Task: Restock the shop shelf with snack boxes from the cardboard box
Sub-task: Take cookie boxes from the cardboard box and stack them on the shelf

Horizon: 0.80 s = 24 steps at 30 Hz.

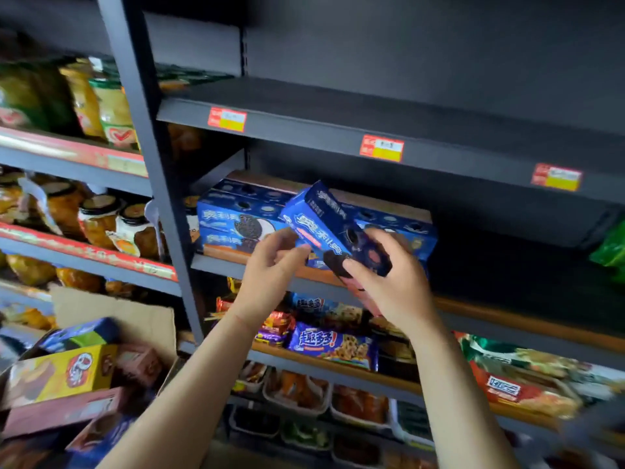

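Observation:
A blue cookie box (324,221) hangs tilted in front of the middle shelf (507,309). My right hand (389,282) grips its lower end. My left hand (274,265) pinches the box's lower left edge with fingertips. Behind it, a few identical blue boxes (236,221) are stacked on the left part of that shelf. The open cardboard box (111,313) sits at the lower left, holding a yellow box (61,374), pink boxes (138,363) and blue ones.
The dark upper shelf (338,130) bears price tags on its edge. A grey upright post (152,164) separates jars and packets on the left. Snack packets (331,343) and trays fill the lower shelves. A green bag (612,248) sits at the far right.

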Available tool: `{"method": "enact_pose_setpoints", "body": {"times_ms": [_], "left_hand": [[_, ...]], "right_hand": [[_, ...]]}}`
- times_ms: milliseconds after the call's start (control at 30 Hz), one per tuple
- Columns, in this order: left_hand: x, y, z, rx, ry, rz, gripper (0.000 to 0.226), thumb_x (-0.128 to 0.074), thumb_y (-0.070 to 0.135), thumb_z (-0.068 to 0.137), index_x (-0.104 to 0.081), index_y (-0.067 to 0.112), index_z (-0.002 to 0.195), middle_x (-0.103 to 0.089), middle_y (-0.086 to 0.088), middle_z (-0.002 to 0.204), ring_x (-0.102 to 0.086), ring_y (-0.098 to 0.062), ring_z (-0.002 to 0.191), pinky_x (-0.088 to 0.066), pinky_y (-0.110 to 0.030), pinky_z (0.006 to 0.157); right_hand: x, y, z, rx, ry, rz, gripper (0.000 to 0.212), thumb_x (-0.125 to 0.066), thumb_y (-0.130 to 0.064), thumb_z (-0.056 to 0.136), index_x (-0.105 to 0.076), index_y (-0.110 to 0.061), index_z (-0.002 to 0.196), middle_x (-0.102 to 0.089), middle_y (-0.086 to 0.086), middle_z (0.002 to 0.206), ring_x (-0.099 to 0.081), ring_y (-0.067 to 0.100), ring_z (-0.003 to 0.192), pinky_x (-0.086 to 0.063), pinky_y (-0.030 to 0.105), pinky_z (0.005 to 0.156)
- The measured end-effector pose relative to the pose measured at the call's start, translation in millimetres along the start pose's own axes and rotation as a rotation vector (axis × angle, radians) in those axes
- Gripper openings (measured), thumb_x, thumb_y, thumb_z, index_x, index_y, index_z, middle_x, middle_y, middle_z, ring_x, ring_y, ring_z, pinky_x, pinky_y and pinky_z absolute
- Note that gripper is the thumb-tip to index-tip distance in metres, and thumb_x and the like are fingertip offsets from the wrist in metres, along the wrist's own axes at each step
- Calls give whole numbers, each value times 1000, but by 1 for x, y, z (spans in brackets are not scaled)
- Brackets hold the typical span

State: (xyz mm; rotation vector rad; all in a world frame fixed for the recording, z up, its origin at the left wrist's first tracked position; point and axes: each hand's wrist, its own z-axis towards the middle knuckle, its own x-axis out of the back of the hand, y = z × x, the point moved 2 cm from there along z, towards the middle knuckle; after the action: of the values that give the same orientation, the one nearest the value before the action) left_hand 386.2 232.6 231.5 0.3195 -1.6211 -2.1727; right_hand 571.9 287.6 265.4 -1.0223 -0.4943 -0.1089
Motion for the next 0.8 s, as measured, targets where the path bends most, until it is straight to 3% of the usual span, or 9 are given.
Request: {"method": "enact_pose_setpoints", "body": {"times_ms": [100, 200, 400, 800], "left_hand": [[-8, -3, 23, -268, 275, 789, 57, -58, 35, 84, -54, 16, 137, -49, -9, 142, -42, -23, 134, -36, -45, 108], [-11, -15, 38, -152, 121, 1155, 74, -58, 39, 92, -25, 20, 156, -20, -4, 165, -8, -26, 154, -11, -49, 123], [-8, -17, 37, -84, 73, 1208, 70, -53, 41, 96, -22, 26, 157, -21, 1, 164, -6, -22, 154, -20, -52, 121], [-5, -12, 41, -91, 36, 1205, 67, -53, 40, 96, -26, 27, 155, -25, 1, 162, -12, -23, 151, -26, -50, 116]], "right_hand": [[33, 12, 15, 57, 49, -252, 50, -74, -25, 87, -54, -18, 133, -47, -4, 128, -54, 7, 110, -47, 15, 86], [47, 26, 32, 120, 36, -595, 50, -71, -32, 88, -53, -16, 131, -46, 3, 132, -44, 22, 120, -42, 37, 101], [31, 33, 51, 171, -99, -819, 53, -66, -40, 91, -50, -13, 134, -29, 7, 156, -14, 27, 148, -9, 48, 121], [13, 43, 64, 156, -200, -864, 60, -58, -45, 95, -40, -21, 147, -10, 4, 165, 1, 27, 153, -1, 55, 120]]}}
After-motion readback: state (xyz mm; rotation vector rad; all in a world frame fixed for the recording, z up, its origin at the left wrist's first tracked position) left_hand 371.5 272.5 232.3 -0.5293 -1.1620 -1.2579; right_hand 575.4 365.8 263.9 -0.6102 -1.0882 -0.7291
